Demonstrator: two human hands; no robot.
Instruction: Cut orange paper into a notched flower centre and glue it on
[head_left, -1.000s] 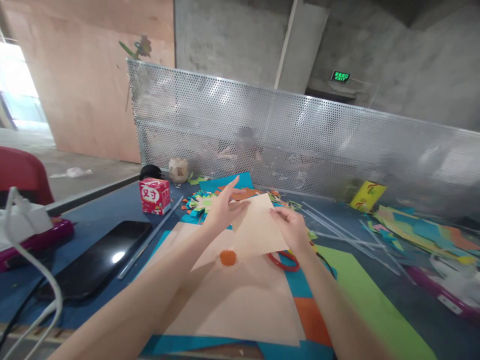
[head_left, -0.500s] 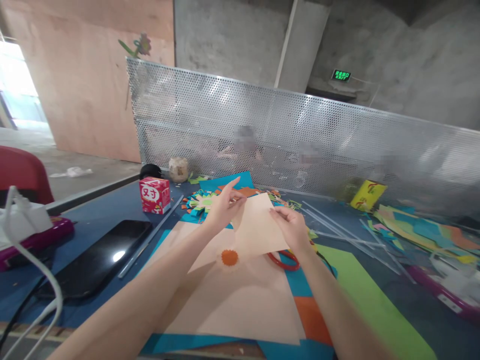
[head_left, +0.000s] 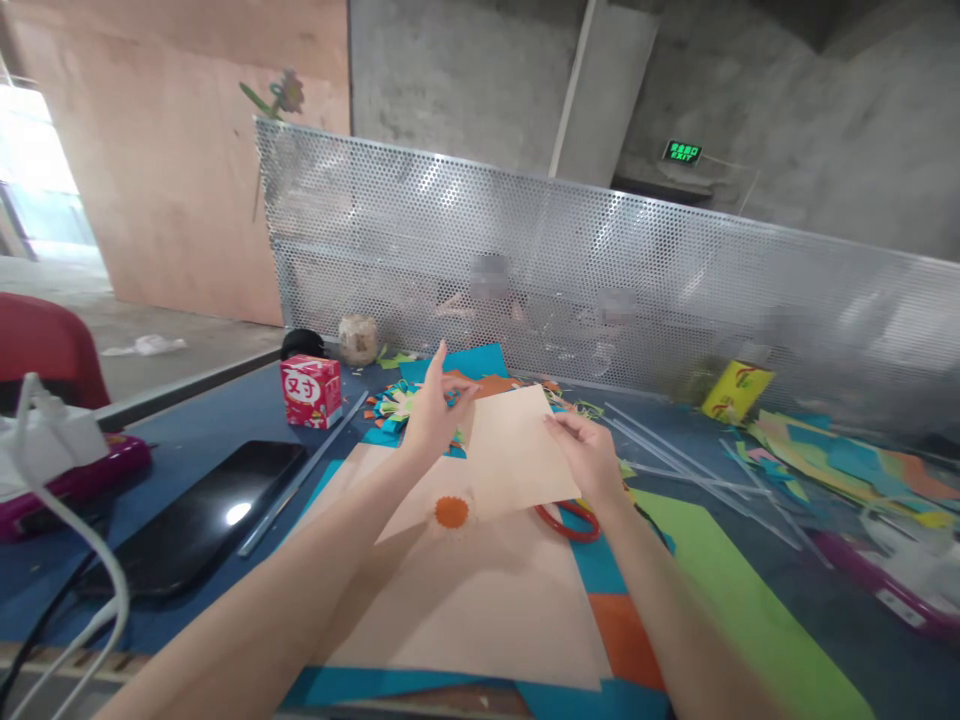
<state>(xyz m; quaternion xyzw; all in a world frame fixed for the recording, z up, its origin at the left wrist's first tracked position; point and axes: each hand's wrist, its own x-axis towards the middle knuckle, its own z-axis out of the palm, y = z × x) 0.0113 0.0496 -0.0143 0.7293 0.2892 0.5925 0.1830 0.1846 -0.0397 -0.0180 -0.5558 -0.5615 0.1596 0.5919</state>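
My right hand pinches the right edge of a cream sheet of paper, which is raised at a tilt. My left hand is by the paper's upper left edge, thumb stretched up and fingers pointing right; whether the fingertips touch the paper is unclear. Beneath lies a larger pale sheet. An orange scalloped paper disc shows just below the raised paper's lower left part. Red-handled scissors lie partly hidden under the paper and my right wrist. Behind my left hand is a fringed paper flower.
To the left are a black phone, a clear stick and a red box. On the right lie green paper, more clear sticks and a yellow packet. A perforated metal screen stands behind the table.
My left hand has shifted slightly left, its thumb now more upright. The orange disc appears a little further left. My right hand keeps its hold on the paper.
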